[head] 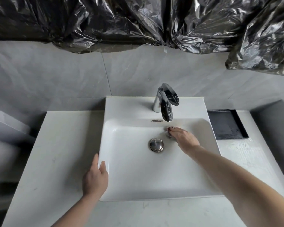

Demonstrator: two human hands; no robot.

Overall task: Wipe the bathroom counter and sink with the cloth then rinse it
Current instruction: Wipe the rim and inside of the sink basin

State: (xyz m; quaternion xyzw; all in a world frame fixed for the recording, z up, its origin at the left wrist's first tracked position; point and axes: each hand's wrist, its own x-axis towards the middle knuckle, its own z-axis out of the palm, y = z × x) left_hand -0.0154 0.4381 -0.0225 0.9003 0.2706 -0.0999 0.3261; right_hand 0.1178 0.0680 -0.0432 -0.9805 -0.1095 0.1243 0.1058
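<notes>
Wiping looks midway: the right hand (pixel 184 138) presses a small greyish cloth (pixel 169 132) against the white rectangular ceramic sink (pixel 131 176) below the chrome faucet (pixel 166 102), fingers roughly straight over it, while the left hand (pixel 95 177) grips the rim; rinsing remains.

My left hand (pixel 95 176): bare, no glove, no ring, no watch or band at the wrist. Forearm bare to the frame's lower edge; no sleeve shows.

My right hand (pixel 184 139): bare likewise, no ring visible, wrist unadorned. Forearm bare along its whole visible length to the lower right corner; no cuff or sleeve in view.
</notes>
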